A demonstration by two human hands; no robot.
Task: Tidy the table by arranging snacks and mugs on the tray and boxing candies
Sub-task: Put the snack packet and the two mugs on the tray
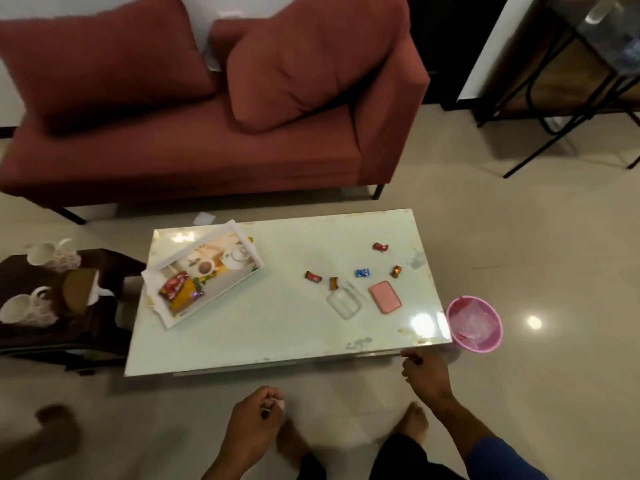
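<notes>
Left hand (254, 415): curled shut on a small pale scrap — what it is, unclear.
Right hand (427, 375): loosely curled, apparently empty, off the table's (277, 341) near-right corner.
Candies (362, 273): scattered right half, beside clear box (343, 301).
Tray (242, 289): far-left corner, snacks (180, 289) inside.
Mugs (24, 308): off the table — a long carry risks knocks.

A home living room: a dark red sofa (194, 147) with two loose cushions (304, 64) faces a low coffee table whose pale glossy tabletop (277, 327) stands on a tiled floor (519, 244), a small pink wastebasket (473, 323) just beside the tabletop's near right corner.
</notes>
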